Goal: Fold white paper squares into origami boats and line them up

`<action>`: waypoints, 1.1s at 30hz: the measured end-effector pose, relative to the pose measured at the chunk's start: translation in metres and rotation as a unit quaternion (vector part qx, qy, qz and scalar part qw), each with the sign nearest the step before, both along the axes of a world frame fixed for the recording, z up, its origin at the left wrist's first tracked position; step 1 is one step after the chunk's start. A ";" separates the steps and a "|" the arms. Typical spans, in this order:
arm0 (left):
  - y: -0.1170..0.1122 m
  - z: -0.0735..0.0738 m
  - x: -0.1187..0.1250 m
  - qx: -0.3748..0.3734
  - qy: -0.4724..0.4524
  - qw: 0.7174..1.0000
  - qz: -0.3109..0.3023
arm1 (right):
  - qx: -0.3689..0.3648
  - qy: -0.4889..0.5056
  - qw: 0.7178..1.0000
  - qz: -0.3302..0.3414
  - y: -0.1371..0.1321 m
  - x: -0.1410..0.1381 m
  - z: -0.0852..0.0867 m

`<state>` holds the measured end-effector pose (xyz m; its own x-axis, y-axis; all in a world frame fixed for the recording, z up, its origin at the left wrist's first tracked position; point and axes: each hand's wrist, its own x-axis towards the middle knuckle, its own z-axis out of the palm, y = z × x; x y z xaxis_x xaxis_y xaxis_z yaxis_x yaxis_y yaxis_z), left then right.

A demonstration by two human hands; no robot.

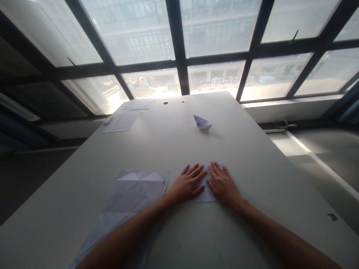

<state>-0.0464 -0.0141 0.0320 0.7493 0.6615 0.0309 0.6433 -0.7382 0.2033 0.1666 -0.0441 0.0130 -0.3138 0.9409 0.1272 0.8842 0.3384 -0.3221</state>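
Note:
My left hand (187,183) and my right hand (223,183) lie flat side by side on a small folded piece of white paper (206,193) on the white table (252,157). Fingers of both hands are stretched out and press the paper down. Most of that paper is hidden under my hands. A finished folded paper boat (202,123) stands farther away on the table, past my right hand.
A creased sheet of paper (131,194) lies left of my left forearm. More sheets (123,120) lie at the far left of the table near two round cable holes (165,102). Big windows with dark frames (179,48) stand behind the table.

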 end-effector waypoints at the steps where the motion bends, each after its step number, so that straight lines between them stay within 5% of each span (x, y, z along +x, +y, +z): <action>1: 0.000 0.000 0.000 0.000 0.000 1.000 0.001 | 0.000 0.000 1.000 0.000 0.000 0.000 0.000; 33: 0.000 -0.001 -0.001 0.007 0.001 1.000 0.004 | 0.001 -0.001 1.000 0.013 0.001 0.002 0.000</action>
<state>-0.0469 -0.0144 0.0309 0.7436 0.6675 0.0386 0.6502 -0.7355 0.1904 0.1681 -0.0427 0.0127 -0.3379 0.9324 0.1282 0.8756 0.3614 -0.3205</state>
